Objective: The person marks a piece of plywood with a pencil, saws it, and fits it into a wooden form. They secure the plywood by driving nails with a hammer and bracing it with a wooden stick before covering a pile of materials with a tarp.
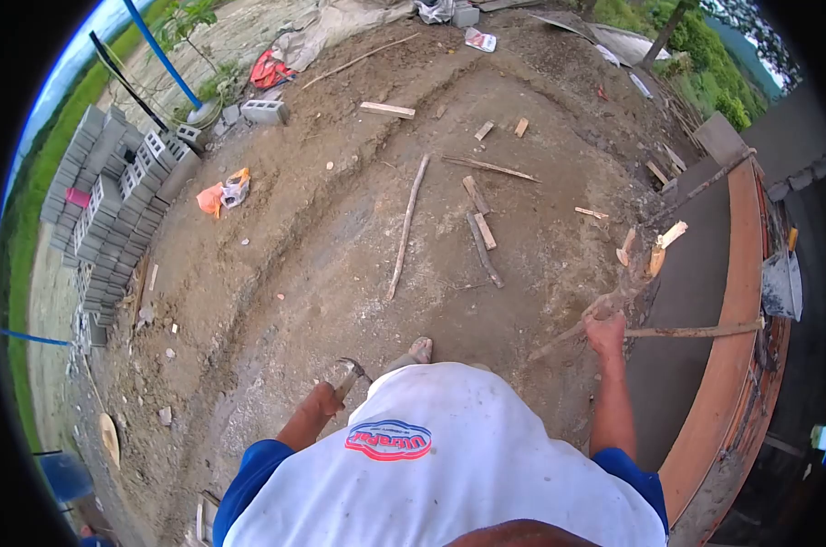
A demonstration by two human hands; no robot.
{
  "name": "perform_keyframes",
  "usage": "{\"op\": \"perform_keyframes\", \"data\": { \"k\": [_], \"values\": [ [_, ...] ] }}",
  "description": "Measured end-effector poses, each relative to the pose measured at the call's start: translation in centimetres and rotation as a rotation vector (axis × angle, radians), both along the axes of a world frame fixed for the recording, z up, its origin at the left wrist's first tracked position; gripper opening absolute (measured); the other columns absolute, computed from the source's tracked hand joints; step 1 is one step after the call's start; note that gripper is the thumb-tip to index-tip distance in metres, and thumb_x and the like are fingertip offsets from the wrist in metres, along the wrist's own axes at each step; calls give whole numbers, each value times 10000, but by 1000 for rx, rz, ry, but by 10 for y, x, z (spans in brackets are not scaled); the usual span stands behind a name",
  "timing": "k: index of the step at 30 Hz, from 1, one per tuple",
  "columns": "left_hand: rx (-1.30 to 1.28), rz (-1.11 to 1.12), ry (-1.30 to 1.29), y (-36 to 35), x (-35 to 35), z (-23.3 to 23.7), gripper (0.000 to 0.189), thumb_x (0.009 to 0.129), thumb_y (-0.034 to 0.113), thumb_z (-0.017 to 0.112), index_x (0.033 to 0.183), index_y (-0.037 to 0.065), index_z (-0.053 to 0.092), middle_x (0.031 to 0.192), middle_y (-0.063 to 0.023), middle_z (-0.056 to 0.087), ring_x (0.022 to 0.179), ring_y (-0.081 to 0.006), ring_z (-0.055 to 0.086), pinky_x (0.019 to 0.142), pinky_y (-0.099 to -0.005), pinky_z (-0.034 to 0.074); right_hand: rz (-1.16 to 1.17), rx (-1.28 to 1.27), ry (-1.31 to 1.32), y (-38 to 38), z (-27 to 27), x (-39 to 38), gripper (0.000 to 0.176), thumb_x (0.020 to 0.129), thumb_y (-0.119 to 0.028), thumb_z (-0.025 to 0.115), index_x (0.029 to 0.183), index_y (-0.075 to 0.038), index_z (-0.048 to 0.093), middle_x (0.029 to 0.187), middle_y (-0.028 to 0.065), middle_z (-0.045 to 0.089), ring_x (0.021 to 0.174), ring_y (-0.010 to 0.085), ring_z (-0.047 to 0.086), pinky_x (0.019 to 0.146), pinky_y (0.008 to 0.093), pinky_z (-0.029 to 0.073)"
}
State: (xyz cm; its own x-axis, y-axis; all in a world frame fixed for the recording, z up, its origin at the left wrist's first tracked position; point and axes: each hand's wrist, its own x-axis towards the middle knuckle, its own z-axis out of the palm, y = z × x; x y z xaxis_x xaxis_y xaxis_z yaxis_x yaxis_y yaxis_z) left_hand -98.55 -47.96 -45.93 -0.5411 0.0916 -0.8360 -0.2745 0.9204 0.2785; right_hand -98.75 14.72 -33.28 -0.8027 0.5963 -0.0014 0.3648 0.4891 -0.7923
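Observation:
My left hand (322, 399) is closed at my left side around a hammer (351, 372), its metal head pointing forward near my foot. Out to the right, my right hand (604, 333) grips a rough, forked wooden branch (627, 290) whose far ends show pale, freshly split wood. The branch slants from the dirt up toward the grey concrete surface. A straight stick (696, 332) extends from beside my right hand to the long orange-brown board (739, 273).
Loose sticks (408, 228) and short wood offcuts (484, 232) lie on the dirt ahead. Stacked hollow blocks (121, 205) stand at the left, with a plastic bag (235, 189) near them. A bucket (782, 284) is beyond the board. A blue drum (64, 476) sits at the lower left.

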Motion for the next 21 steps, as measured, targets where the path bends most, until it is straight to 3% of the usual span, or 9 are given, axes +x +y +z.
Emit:
{"op": "perform_keyframes", "data": {
  "k": [2,6,8,14,16,18,19,20,21],
  "values": [
    [27,126,-59,-11,-8,-10,296,706,178,771,861,-61,690,693,-177,666,609,-240,664,527,-380,509,67,16,27,-9,7,-45,138,712,-28,635,843,-45,594,801,35,631,737,148,590,693,313,477],
    [-18,222,7,-22,-7,-46,332,718,227,767,882,-51,690,770,-193,683,691,-263,683,611,-385,529,362,51,-26,-25,9,-132,169,689,36,591,821,-63,555,807,24,596,775,149,578,716,309,469],
    [-25,242,16,-33,3,-89,358,723,257,764,900,-46,693,811,-198,692,742,-278,691,667,-387,537,423,-106,198,-45,-7,-183,198,675,69,579,819,-61,540,825,30,585,806,148,572,743,306,467],
    [-160,470,-80,25,-12,-13,354,728,258,757,923,-32,702,821,-193,699,791,-291,698,721,-390,540,475,-570,523,-106,16,-346,257,645,125,563,801,-68,496,846,51,560,837,167,568,812,321,463],
    [-144,597,-19,55,-13,14,332,725,223,758,906,-48,698,790,-197,695,749,-288,699,687,-400,541,534,-684,667,-121,51,-396,270,637,135,561,798,-71,489,841,56,554,836,174,568,819,327,462],
    [-147,723,-89,94,-38,67,409,678,276,756,907,-56,691,889,-264,680,878,-362,680,746,-434,521,583,-761,764,-133,104,-435,290,625,149,556,795,-73,483,828,57,545,832,184,568,819,333,462],
    [-136,727,-81,97,-30,57,460,662,330,760,907,-54,696,926,-285,668,906,-371,674,761,-442,515,597,-848,858,-142,132,-454,302,617,159,554,796,-73,485,824,58,543,828,189,570,814,336,465],
    [-153,705,-38,115,-40,74,304,714,166,762,882,-77,694,740,-188,689,660,-269,690,614,-396,530,610,-931,950,-149,156,-477,314,608,169,552,797,-73,486,820,58,542,823,194,571,809,339,468],
    [-146,735,-49,120,-33,61,329,710,194,766,893,-72,702,765,-200,694,701,-272,698,650,-394,534,669,-959,1023,-154,170,-510,336,628,169,542,832,-92,484,841,45,529,883,184,547,851,313,450]
  ]
}}
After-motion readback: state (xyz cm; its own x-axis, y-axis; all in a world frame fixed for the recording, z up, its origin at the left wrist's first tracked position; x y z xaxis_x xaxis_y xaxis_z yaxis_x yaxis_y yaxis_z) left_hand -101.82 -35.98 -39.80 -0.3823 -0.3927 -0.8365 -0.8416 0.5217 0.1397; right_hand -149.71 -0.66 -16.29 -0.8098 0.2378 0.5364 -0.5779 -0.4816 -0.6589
